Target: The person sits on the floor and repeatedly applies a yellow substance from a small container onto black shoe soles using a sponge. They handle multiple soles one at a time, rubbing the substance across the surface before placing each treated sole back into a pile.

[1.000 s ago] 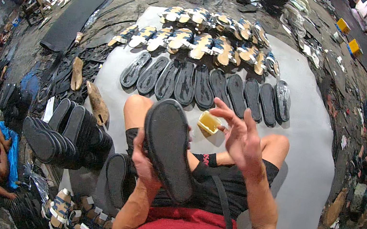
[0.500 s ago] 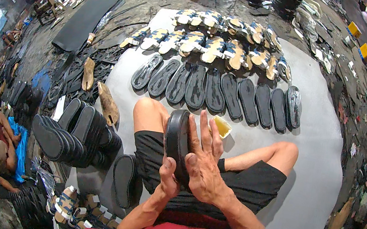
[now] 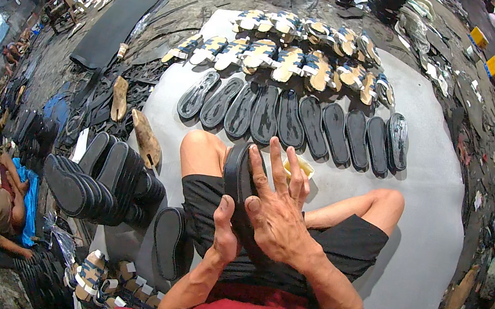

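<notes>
Eight black soles (image 3: 296,120) (one row).

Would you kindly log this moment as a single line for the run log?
left hand: grips black sole from below | right hand: flat, fingers spread on sole | sole: on edge over lap | ahead: row of black soles on grey sheet

A sandal-making workshop on the floor — rows of black soles (image 3: 296,120) and patterned insoles (image 3: 290,54) lie on a white sheet (image 3: 435,205), stacked soles (image 3: 99,179), rubber sheets (image 3: 115,27) and offcuts around.
</notes>
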Motion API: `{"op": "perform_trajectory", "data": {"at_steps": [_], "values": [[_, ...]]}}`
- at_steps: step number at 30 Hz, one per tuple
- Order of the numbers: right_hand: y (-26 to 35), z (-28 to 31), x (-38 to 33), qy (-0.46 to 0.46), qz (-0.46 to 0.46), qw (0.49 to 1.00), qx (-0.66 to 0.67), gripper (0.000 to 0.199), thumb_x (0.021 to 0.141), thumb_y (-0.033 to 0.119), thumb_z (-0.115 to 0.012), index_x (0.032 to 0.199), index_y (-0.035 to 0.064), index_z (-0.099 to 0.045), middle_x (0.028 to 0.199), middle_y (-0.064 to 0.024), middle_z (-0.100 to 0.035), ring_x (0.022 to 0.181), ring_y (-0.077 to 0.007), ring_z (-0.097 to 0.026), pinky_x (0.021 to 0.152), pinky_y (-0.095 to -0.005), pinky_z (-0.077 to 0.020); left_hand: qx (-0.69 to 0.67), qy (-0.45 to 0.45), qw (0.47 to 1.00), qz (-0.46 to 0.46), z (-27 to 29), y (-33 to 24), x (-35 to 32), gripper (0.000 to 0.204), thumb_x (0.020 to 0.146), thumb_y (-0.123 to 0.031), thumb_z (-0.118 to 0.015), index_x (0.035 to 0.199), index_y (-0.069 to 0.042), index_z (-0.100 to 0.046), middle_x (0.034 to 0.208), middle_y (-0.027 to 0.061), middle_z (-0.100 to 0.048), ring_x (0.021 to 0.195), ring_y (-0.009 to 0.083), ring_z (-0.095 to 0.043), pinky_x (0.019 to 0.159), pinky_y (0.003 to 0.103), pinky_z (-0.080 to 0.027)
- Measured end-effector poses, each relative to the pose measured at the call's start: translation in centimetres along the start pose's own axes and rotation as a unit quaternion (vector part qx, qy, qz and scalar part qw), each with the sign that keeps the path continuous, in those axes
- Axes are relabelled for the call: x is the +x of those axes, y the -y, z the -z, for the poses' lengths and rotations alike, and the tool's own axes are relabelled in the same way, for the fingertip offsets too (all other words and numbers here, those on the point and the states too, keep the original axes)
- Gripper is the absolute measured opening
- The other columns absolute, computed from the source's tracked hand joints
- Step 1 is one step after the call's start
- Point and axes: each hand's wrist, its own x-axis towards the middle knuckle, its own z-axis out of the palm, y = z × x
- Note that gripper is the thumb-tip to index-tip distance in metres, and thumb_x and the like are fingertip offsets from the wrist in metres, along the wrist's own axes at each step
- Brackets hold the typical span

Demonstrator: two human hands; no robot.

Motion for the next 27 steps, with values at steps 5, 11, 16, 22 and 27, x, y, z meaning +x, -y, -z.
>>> {"op": "perform_trajectory", "data": {"at_steps": [5,11,16,22,27], "values": [[-0.7,0.2,0.2,0.014,0.005,0.999,-0.038,0.065,0.115,0.054,-0.030,0.175,0.0298,-0.025,0.183,-0.0128,-0.006,0.163,-0.0473,-0.006,0.125,-0.0683,-0.0071,0.019,-0.068,0.997,-0.013,-1.3,-1.6,0.4,0.071,0.116,-0.055,-0.034,0.159,-0.001,-0.046,0.158,0.0154,-0.054,0.144,0.0283,-0.054,0.123,0.043,-0.041],[-1.0,1.6,0.7,0.044,0.028,0.997,-0.057,0.063,0.114,0.058,-0.032,0.173,0.0361,-0.029,0.184,-0.0103,-0.007,0.163,-0.0467,-0.007,0.125,-0.0692,-0.0064,-0.109,-0.052,0.989,0.082,-1.9,-3.7,0.5,0.070,0.115,-0.057,-0.035,0.162,-0.005,-0.045,0.156,0.0167,-0.056,0.140,0.0308,-0.059,0.120,0.045,-0.046],[-1.0,2.7,1.2,0.069,0.051,0.992,-0.094,0.063,0.113,0.059,-0.035,0.172,0.0366,-0.031,0.184,-0.0101,-0.009,0.163,-0.0467,-0.007,0.124,-0.0700,-0.0076,-0.152,-0.034,0.981,0.112,-1.0,-4.4,0.9,0.068,0.115,-0.055,-0.036,0.162,-0.005,-0.044,0.152,0.0176,-0.059,0.134,0.0321,-0.064,0.115,0.045,-0.052],[-1.7,3.5,1.7,0.094,0.084,0.988,-0.093,0.063,0.112,0.060,-0.037,0.170,0.0360,-0.036,0.183,-0.0116,-0.015,0.163,-0.0470,-0.010,0.123,-0.0720,-0.0105,-0.261,0.013,0.952,0.158,1.2,-4.1,1.9,0.069,0.114,-0.059,-0.029,0.161,-0.012,-0.045,0.142,0.0153,-0.066,0.120,0.0279,-0.072,0.103,0.044,-0.060],[-1.7,4.2,1.9,0.119,0.103,0.984,-0.084,0.062,0.112,0.059,-0.037,0.169,0.0361,-0.039,0.182,-0.0124,-0.015,0.163,-0.0476,-0.011,0.122,-0.0729,-0.0117,-0.264,0.003,0.947,0.183,1.5,-4.5,2.3,0.066,0.115,-0.056,-0.028,0.158,-0.011,-0.047,0.138,0.0186,-0.067,0.113,0.0309,-0.075,0.094,0.048,-0.065]]}}
